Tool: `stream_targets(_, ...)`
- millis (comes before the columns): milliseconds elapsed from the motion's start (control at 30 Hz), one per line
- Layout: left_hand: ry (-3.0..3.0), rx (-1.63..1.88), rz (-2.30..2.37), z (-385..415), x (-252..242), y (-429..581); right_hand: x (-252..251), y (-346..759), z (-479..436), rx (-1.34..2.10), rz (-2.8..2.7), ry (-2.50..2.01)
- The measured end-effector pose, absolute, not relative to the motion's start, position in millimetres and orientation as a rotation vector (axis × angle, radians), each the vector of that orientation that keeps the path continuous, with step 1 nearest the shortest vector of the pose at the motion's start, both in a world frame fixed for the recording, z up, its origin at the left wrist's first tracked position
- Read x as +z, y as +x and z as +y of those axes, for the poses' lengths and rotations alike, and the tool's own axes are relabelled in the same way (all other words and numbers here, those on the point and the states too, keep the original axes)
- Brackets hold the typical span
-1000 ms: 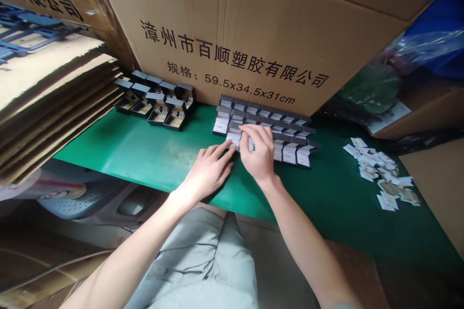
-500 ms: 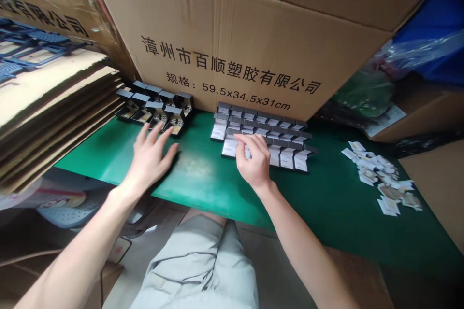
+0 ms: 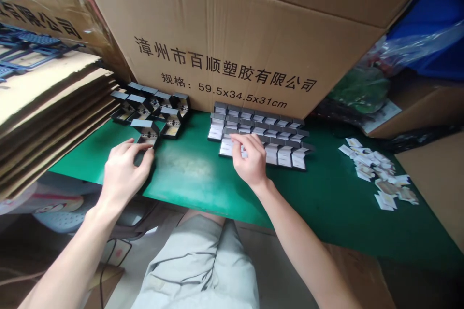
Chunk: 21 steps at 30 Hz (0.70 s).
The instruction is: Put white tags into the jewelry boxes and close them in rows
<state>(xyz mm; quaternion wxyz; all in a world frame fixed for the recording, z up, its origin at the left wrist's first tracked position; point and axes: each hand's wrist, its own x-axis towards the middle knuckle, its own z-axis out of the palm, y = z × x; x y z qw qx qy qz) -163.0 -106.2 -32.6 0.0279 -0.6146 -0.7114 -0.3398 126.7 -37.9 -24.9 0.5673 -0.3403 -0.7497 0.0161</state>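
Note:
My left hand (image 3: 125, 171) grips a small open black box (image 3: 147, 133) at the left of the green table (image 3: 188, 164), pulled a little away from a cluster of open black boxes with yellow inserts (image 3: 152, 106). My right hand (image 3: 250, 157) rests with curled fingers on the front row of a block of grey boxes with white inserts (image 3: 259, 135), fingertips on one box. I cannot make out whether it grips anything.
A big printed cardboard carton (image 3: 232, 34) stands right behind the boxes. Stacked flat cardboard sheets (image 3: 47, 106) lie at the left. A pile of small white cards (image 3: 380, 174) lies at the right. Another carton (image 3: 431, 106) sits at far right.
My left hand left the grey block, swept left to the black boxes and closed on one, drawing it toward me. My right hand stayed on the grey block.

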Motion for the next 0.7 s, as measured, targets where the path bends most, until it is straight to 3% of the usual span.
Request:
stream_targets(200, -1.970, -1.147, -2.025, -144.7, -48.4, -135.9, -27.4, 124.4, -42.1, 0.169, -1.810, -0.821)
stream_targets(467, -2.525, -1.173, -1.589, -163.5, -49.3, -73.6, -27.9, 115.9, -58.0, 0.580, -2.176, -0.670)
stream_targets(700, -2.497, -1.543, -1.936, -138.7, -38.0, -69.1, -38.8, 117.1, -50.7, 0.602, -2.159, -0.806)
